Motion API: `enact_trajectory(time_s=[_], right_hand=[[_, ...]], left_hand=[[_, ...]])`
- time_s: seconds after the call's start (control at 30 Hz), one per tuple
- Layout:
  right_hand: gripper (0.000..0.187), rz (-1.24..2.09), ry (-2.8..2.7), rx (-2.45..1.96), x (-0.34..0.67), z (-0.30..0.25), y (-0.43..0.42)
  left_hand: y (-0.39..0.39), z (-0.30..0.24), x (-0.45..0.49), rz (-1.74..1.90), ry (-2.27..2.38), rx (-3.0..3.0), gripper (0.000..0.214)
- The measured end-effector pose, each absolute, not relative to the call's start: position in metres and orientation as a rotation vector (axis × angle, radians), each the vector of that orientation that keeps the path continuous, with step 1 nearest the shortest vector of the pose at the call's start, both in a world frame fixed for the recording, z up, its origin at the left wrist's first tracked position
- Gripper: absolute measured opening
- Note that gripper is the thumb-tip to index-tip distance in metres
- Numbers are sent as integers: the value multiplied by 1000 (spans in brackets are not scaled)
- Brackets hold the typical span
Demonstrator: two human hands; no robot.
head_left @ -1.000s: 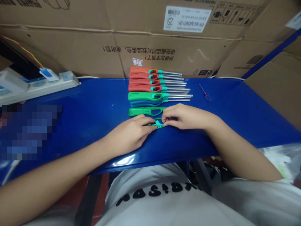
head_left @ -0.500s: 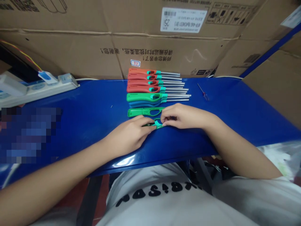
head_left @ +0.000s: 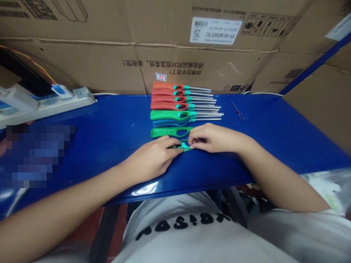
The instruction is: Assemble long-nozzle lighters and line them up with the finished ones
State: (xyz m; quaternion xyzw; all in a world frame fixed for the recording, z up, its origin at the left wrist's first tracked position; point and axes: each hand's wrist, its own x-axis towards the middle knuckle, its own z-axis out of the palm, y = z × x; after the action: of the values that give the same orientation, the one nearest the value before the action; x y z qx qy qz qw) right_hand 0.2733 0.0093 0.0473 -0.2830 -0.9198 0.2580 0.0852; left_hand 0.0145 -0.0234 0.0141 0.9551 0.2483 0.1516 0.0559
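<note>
On the blue table lies an open green lighter half-shell (head_left: 187, 149) with a teal trigger (head_left: 185, 145) in it. My left hand (head_left: 156, 155) is closed on the shell's left part, thumb and fingers at the trigger, hiding much of it. Over the right end, my right hand (head_left: 207, 138) is closed, its fingertips pinched at the shell; any small part between them is hidden. Just behind is an empty green half-shell (head_left: 166, 132), its right tip behind my right hand. Farther back, several long-nosed lighters (head_left: 167, 106) with orange, red, green and blue handles lie in a row, metal tubes pointing right.
A small screwdriver (head_left: 238, 111) lies to the right. At the left back is a white power strip (head_left: 85, 98) with plugs. A cardboard wall (head_left: 95, 65) closes off the back, and a tiny metal piece (head_left: 133, 125) rests left of the shells.
The camera view has shifted slightly, so everything sits a little lower and to the right. Both hands stay at the green half-shell, with hardly any visible finger movement.
</note>
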Motion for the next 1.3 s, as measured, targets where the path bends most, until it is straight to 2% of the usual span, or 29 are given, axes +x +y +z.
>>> enact_trajectory(time_s=[0.83,0.93,1.1,1.3], right_hand=[[10,808,-2665,-784,273,45,9],[18,658,-2601,-761,275,41,12],[29,247,-2663,-975,279,31,16],[14,207,-2696,-989,277,25,19]], left_hand=[[-18,15,12,482,698,2891,33],[-17,14,11,496,684,2883,33],[-16,18,9,554,650,2848,27],[-6,29,3,731,746,2887,23]])
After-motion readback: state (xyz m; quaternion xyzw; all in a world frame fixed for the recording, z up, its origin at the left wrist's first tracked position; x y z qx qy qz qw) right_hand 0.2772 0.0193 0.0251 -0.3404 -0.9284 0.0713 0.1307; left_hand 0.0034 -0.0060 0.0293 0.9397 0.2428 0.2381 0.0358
